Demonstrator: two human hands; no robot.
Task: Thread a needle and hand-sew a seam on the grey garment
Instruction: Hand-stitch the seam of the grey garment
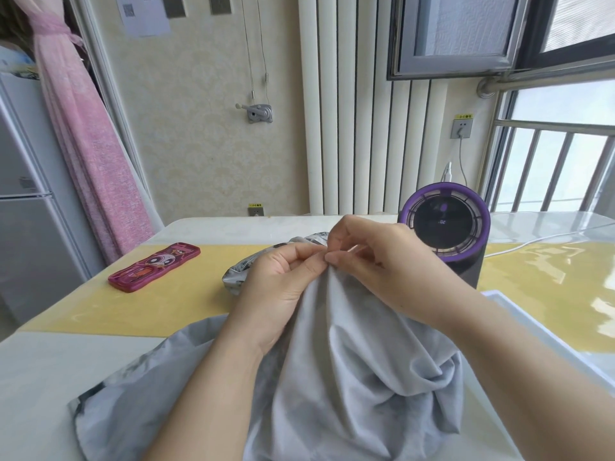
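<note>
The grey garment (349, 354) is lifted off the table and bunched up in front of me, its lower part spreading over the table's near edge. My left hand (283, 284) pinches the top fold of the cloth between thumb and fingers. My right hand (376, 257) meets it from the right, thumb and forefinger pinched at the same spot on the fold. The needle and thread are too small to make out between the fingertips.
A pink phone case (154, 266) with a cartoon print lies on the yellow table mat (159, 304) at the left. A purple-rimmed round device (444, 224) stands behind my right hand, its white cable trailing right. A white tray edge (519, 314) shows at the right.
</note>
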